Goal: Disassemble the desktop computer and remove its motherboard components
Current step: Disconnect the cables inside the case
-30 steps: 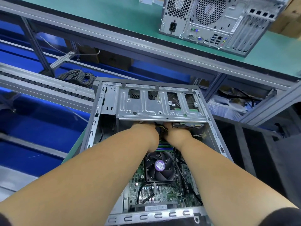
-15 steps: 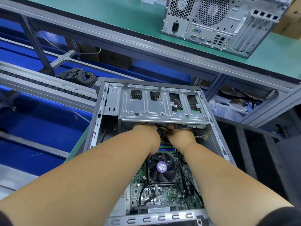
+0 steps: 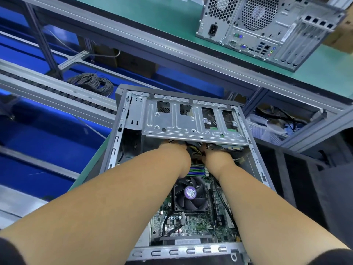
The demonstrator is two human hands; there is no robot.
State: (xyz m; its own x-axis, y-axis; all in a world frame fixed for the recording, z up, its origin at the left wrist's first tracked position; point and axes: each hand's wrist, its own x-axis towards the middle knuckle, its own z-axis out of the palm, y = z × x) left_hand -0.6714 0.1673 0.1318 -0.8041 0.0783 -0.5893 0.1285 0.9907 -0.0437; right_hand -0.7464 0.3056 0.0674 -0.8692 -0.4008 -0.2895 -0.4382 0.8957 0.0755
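Deep under the drive cage (image 3: 193, 121), both hands (image 3: 176, 152) (image 3: 215, 154) meet cables (image 3: 194, 150).

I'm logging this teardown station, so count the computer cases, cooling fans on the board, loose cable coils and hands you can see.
Computer cases: 2, open case, closed tower
Cooler fans: 1
Cable coils: 1
Hands: 2, left hand, right hand
Total: 6

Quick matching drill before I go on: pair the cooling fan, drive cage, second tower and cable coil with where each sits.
Things:
1. cooling fan
2. drive cage
3. second tower
4. cable coil

Places:
A. on the green bench beyond
B. between the forearms, on the motherboard
C. left of the open case, on the rails
D. spanning the case's far end, above both hands

Pairs: 1-B, 2-D, 3-A, 4-C
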